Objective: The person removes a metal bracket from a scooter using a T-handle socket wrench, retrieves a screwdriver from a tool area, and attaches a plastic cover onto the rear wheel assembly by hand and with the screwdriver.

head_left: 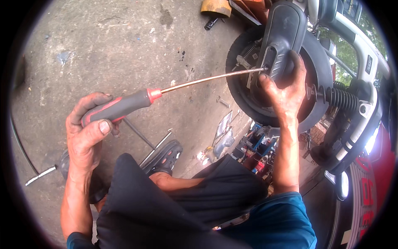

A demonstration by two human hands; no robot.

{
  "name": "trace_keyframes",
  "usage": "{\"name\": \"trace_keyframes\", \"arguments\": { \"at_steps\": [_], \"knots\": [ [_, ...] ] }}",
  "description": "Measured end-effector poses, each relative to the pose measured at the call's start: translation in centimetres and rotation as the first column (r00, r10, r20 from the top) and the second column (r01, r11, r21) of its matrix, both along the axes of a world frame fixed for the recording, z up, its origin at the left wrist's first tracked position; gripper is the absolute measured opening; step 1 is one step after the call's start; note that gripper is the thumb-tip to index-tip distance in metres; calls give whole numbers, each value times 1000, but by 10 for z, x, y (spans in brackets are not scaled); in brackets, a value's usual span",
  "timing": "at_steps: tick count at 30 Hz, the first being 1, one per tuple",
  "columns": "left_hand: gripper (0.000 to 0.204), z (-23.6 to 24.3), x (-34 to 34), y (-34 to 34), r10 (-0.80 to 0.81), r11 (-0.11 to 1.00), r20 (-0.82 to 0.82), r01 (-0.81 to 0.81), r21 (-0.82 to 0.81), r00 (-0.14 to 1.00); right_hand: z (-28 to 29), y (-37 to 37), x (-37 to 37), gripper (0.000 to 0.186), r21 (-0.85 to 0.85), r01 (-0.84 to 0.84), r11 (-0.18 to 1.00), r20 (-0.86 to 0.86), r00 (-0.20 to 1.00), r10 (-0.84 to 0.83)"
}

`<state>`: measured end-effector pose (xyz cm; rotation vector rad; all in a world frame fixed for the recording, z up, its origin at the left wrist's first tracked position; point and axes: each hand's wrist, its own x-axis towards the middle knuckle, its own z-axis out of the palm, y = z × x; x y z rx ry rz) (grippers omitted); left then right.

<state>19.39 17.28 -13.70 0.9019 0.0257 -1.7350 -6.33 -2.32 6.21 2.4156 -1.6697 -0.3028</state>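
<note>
My left hand [89,124] is closed around the grey and red handle of a long screwdriver [207,83]. Its thin shaft reaches to the right, and the tip meets a recess in a black plastic cover [284,31] beside a scooter's wheel [319,74]. At the near end of that cover, my right hand [286,93] grips with thumb and forefinger spread to either side; its other fingers are mostly hidden. The thumb lies close to the screwdriver tip. What sits inside the recess is too small to make out.
A coil spring shock absorber [342,98] is right of my right hand. T-handled tools [41,175] lie on the concrete floor near my feet. Trays of tools and parts [259,149] stand below the wheel. A yellowish round container [215,8] is at the top.
</note>
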Motion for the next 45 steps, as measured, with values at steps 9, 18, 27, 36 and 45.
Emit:
{"name": "trace_keyframes", "arguments": {
  "at_steps": [9,18,27,36,45],
  "knots": [
    [41,59,40,-24,259,792,747,308,-527,612,0,0,1,74,-52,-6,999,-44,999,4],
    [53,97,58,-39,-62,934,681,284,-218,729,-2,0,1,73,-59,-2,998,5,1000,3],
    [68,111,66,-69,-507,810,449,585,-45,736,-2,7,0,70,-65,-48,997,-42,998,46],
    [58,90,67,-55,337,513,935,811,-281,111,-56,86,49,49,706,146,693,658,226,-719],
    [56,86,45,-40,-286,910,598,408,-76,749,-87,75,72,47,657,71,751,501,-785,-364]
  ]
}}
